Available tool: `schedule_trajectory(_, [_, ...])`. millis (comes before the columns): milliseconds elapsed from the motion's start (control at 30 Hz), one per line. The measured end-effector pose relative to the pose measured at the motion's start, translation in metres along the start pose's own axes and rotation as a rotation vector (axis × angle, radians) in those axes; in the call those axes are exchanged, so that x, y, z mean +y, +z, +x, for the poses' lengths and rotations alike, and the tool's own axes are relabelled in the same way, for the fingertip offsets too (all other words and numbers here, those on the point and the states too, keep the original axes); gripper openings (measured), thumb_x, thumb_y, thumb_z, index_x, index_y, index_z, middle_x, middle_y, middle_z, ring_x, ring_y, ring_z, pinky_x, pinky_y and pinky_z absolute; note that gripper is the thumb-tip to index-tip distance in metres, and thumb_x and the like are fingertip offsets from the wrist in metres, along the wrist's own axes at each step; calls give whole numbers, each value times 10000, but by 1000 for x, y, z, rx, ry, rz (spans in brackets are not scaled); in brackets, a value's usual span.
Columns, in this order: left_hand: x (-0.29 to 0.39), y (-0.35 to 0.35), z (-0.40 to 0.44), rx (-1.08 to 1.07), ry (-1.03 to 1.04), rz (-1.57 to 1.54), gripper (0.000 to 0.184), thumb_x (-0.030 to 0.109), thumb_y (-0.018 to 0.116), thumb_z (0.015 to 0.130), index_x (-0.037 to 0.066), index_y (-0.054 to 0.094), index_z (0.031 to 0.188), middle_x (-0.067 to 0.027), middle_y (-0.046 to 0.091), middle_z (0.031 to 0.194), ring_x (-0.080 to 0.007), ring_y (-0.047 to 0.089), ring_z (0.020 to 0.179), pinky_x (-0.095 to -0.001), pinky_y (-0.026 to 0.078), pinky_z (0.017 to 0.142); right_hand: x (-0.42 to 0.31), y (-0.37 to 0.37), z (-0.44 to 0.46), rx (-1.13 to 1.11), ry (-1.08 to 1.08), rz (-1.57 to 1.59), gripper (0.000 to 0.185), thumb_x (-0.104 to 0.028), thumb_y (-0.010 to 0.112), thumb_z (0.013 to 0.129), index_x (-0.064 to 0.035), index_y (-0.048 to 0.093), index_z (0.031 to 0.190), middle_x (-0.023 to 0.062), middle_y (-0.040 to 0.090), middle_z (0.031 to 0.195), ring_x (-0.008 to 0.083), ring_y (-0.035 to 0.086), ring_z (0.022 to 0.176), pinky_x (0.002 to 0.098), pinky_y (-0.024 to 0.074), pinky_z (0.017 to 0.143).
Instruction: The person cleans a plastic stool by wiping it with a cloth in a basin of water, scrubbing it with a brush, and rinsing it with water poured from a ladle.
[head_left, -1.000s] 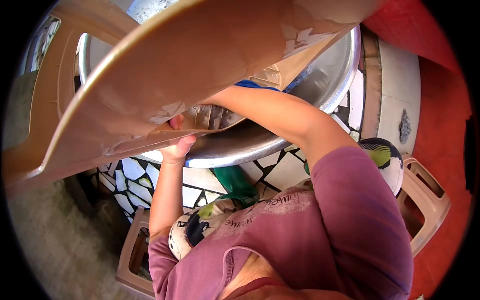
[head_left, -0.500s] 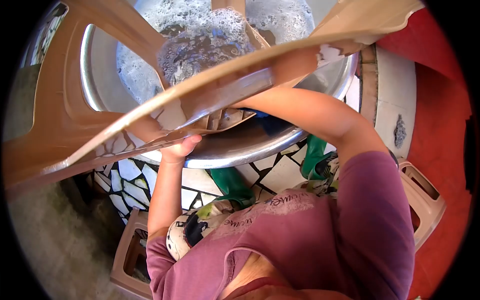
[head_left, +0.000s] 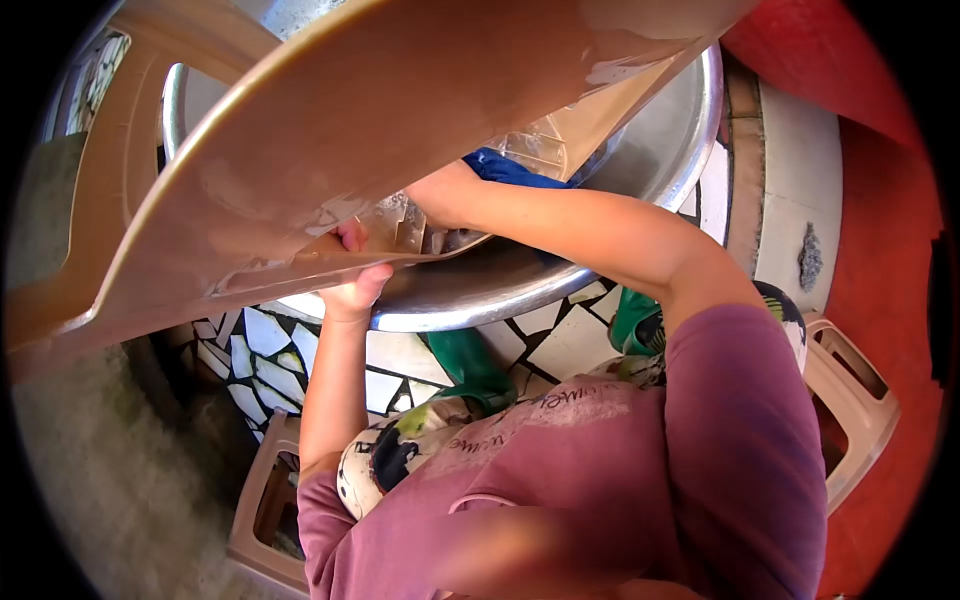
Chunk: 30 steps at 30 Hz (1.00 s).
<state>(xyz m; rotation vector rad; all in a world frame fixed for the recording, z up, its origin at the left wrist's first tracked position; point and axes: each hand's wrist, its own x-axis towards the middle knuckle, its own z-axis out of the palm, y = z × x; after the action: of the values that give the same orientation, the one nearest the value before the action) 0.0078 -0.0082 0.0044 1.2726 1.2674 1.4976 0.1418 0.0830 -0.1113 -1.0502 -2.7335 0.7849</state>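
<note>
A large, wet brown plastic piece of furniture (head_left: pixel 400 110) is tilted over a metal basin (head_left: pixel 480 317). My left hand (head_left: pixel 360 288) is closed round its lower edge, thumb outside and fingertips showing on the ribbed inner side. My right hand (head_left: pixel 440 192) reaches behind the panel against that ribbed underside. Its fingers are hidden by the panel, so its grip cannot be made out. A blue cloth (head_left: pixel 515 170) lies beside my right wrist, over the ribs.
Brown plastic stools (head_left: pixel 265 500) (head_left: pixel 850 400) stand at both sides. Green boots (head_left: pixel 465 370) are below the basin on the mosaic floor (head_left: pixel 560 350). A grey scouring pad (head_left: pixel 809 256) lies on the pale ledge (head_left: pixel 790 200) at the right, by a red surface (head_left: pixel 880 300).
The brown panel has tilted up towards me and now hides most of the soapy water. My right hand has shifted left along the underside, and more blue cloth shows. My left hand keeps its hold.
</note>
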Motion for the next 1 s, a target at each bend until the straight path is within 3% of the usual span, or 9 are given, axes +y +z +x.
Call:
schedule_trajectory(100, [-5, -1, -2, -10, 2, -16, 865, 528, 832, 589, -3, 374, 1095, -5, 419, 721, -110, 425, 622, -260, 381, 610, 17, 15, 12, -19, 67, 60, 331, -163, 688, 668, -117, 648, 994, 73, 665, 965, 277, 548, 1048, 423, 406, 907])
schedule_trajectory(200, [-27, -14, -5, -52, 39, -19, 759, 471, 858, 576, 40, 407, 1009, -8, 453, 771, -127, 456, 711, -260, 374, 664, 38, 31, 19, 89, 124, 675, 350, -163, 648, 709, -126, 640, 1057, 93, 657, 1037, 307, 575, 1043, 416, 453, 865])
schedule_trajectory(267, [-26, -15, -6, -94, 61, 56, 849, 438, 857, 579, 11, 420, 1169, 7, 464, 718, -100, 453, 651, -227, 352, 615, -7, -67, -10, -6, 156, 315, 312, -145, 620, 767, -82, 592, 1071, 102, 657, 980, 285, 583, 971, 417, 470, 824])
schedule_trajectory(333, [-24, -2, -6, 69, -13, 74, 875, 511, 834, 564, 5, 420, 1145, 35, 407, 646, -75, 376, 562, -215, 297, 558, -8, -87, -13, 30, 127, 329, 300, -137, 615, 751, -47, 561, 1032, 141, 650, 915, 313, 590, 936, 430, 493, 772])
schedule_trajectory(433, [-14, -8, -3, -116, 55, 114, 875, 473, 849, 567, 8, 407, 1162, 9, 448, 728, -89, 430, 636, -230, 362, 615, -14, -95, -19, -51, 183, 81, 222, -145, 578, 799, -29, 604, 987, 153, 659, 918, 289, 612, 934, 391, 510, 774])
schedule_trajectory(533, [8, 12, -1, -1, -95, -52, 655, 536, 860, 534, 102, 396, 689, 18, 376, 668, -104, 357, 622, -238, 287, 578, 39, 17, -5, -136, 82, -133, 250, -161, 563, 841, -33, 652, 1035, 120, 662, 1043, 254, 601, 1042, 352, 516, 836])
schedule_trajectory(600, [9, 10, 0, -8, -124, -57, 663, 548, 859, 528, 105, 391, 685, 20, 374, 666, -102, 351, 624, -243, 281, 574, 68, 75, -3, 4, 116, -252, 312, -110, 627, 775, -18, 611, 1073, 120, 655, 1056, 308, 576, 1076, 378, 522, 830])
schedule_trajectory(867, [-22, -1, -1, -28, 26, -12, 912, 472, 869, 480, 12, 417, 1124, 37, 375, 652, -86, 363, 576, -232, 266, 549, 17, -36, -33, -20, 21, 232, 304, -274, 633, 770, -84, 563, 998, 168, 594, 771, 354, 569, 869, 448, 445, 755])
schedule_trajectory(1000, [-18, -7, -7, -67, -62, 18, 857, 485, 869, 511, 23, 415, 1072, -9, 440, 796, -118, 428, 713, -263, 337, 643, 6, -89, -26, -364, -97, 90, 296, -150, 579, 785, -75, 600, 1071, 156, 617, 988, 318, 568, 984, 414, 443, 829])
